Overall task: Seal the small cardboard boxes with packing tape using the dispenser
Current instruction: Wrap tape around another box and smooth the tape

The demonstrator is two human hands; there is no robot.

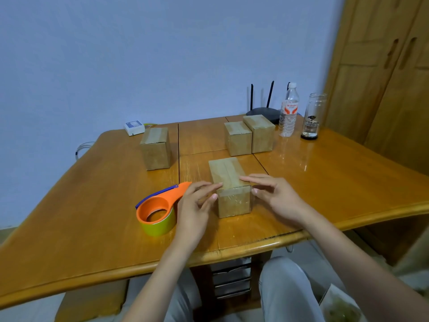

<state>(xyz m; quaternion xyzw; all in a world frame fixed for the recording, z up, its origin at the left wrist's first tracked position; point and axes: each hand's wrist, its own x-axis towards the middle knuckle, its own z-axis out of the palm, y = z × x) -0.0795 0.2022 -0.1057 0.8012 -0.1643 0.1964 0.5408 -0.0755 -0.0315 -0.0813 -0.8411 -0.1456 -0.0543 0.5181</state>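
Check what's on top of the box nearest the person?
Tape strip runs along the nearest box top and down its front. Left hand and right hand fingers press the near edge, hiding the tape there. Contents unseen.

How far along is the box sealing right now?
In hand: left hand and right hand press tape onto the near box; the dispenser lies on the table. The paired boxes look taped; the left box seems taped too, though that is uncertain.
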